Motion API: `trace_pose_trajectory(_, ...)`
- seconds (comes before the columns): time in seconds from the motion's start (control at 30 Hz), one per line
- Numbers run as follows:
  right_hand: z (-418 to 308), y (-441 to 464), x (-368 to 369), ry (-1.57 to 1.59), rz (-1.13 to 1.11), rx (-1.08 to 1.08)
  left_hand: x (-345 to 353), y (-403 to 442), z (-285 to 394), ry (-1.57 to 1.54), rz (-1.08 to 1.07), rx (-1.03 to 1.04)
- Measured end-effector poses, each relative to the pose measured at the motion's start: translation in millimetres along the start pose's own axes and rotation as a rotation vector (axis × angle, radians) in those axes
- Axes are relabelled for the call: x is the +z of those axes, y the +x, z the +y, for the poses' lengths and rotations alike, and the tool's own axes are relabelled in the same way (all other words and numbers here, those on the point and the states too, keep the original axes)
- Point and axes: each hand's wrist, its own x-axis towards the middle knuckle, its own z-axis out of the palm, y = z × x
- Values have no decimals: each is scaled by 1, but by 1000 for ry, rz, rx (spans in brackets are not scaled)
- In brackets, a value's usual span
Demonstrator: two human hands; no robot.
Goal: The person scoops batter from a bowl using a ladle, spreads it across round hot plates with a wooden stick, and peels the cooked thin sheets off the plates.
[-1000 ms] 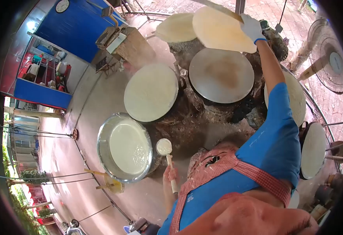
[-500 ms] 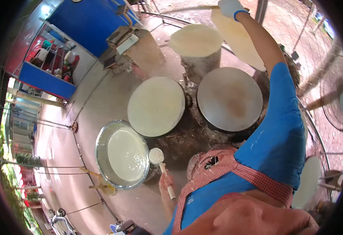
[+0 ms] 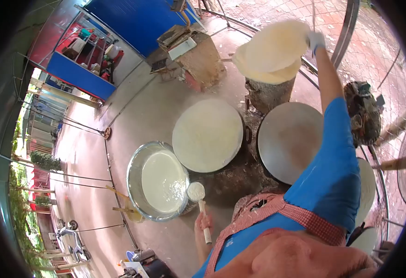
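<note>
In my left hand (image 3: 203, 222) is the pale handle of a ladle (image 3: 196, 191). Its batter-coated cup is beside the right rim of a metal basin (image 3: 135, 163), which holds white batter (image 3: 162, 178). My right hand (image 3: 317, 41), in a white glove, grips the edge of a thin round flatbread (image 3: 274, 46). That sheet slants over other pale flatbreads (image 3: 277, 78) on a stump-like stand (image 3: 270, 95). Closer to me, one round griddle (image 3: 207, 135) is covered by a pale layer. Beside it is a bare grey griddle (image 3: 286, 141), partly hidden by my right arm.
A brick-like block (image 3: 198, 65) with items on top is beyond the griddles. A blue-sided shelf unit (image 3: 80, 76) is at upper left. Wire fencing (image 3: 383, 51) and a fan (image 3: 404, 171) are on the right. A scooter (image 3: 75, 241) is parked at lower left.
My right hand has brought the flatbread from the right side to over the stack on the stand. My left hand keeps the ladle beside the basin. The view has shifted.
</note>
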Motion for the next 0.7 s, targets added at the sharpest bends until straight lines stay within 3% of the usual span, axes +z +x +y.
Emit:
trace_pose_trajectory(0.07, -6, -32, 82, 4, -30, 138, 14, -5, -13, 0, 147, 74)
trace_pose_trajectory(0.13, -26, -71, 141, 133, -27, 284, 18, -11, -23, -15, 161, 110)
trace_pose_trajectory(0.17, -22, -69, 225, 689, -32, 686, 17, -12, -25, -23, 183, 136)
trace_pose_trajectory(0.2, -19, -67, 303, 1190, 206, 1125, 4, -12, -17, -15, 175, 154)
trace_pose_trajectory(0.3, -72, -98, 246, 1172, -36, 1216, -19, -23, 0, 236, 200, 186)
trace_pose_trajectory(0.33, -86, -104, 241, 1173, -53, 1234, -11, -25, -8, 216, 319, 278)
trace_pose_trajectory(0.4, -95, -109, 232, 1136, 39, 1062, 5, -23, -21, 189, 440, 359)
trace_pose_trajectory(0.47, -94, -116, 219, 1074, -68, 999, 17, -18, -31, -116, 92, 118)
trace_pose_trajectory(0.53, -99, -126, 208, 574, -134, 781, 24, -12, -31, -101, 55, 104)
trace_pose_trajectory(0.57, -105, -135, 191, 568, -148, 759, 26, -11, -30, -73, 19, 96)
trace_pose_trajectory(0.6, -114, -145, 163, 547, -216, 713, 25, -11, -29, 134, 191, 297)
trace_pose_trajectory(0.63, -128, -152, 135, 528, -282, 653, 24, -10, -27, 205, 229, 403)
trace_pose_trajectory(0.67, -150, -165, 107, 527, -188, 536, 23, -8, -26, 279, 275, 506)
trace_pose_trajectory(0.7, -174, -179, 82, 538, -106, 403, 19, -11, -24, 215, 189, 531)
